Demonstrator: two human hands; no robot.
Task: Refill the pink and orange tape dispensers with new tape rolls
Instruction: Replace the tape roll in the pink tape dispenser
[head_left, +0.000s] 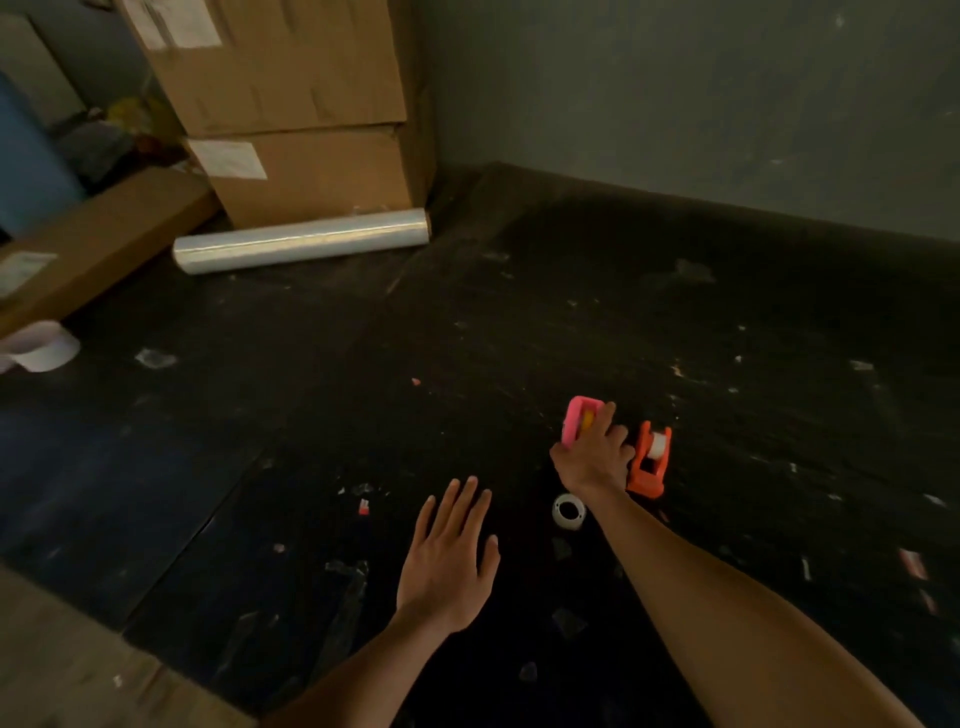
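Observation:
On the dark floor a pink tape dispenser (577, 422) stands right of centre, with a yellowish core showing inside it. My right hand (597, 454) is wrapped around its near side. Just right of that hand sits an orange tape dispenser (651, 462) with a clear tape roll in its cradle. A loose white tape roll (569, 512) lies flat on the floor beneath my right wrist. My left hand (449, 553) hovers flat over the floor to the left, fingers spread and holding nothing.
Stacked cardboard boxes (291, 109) stand at the back left with a roll of clear stretch film (301, 240) lying in front. A long flat carton (104, 234) and a white tape roll (44, 347) lie at far left. Tape scraps litter the floor. A grey wall (701, 93) closes the right.

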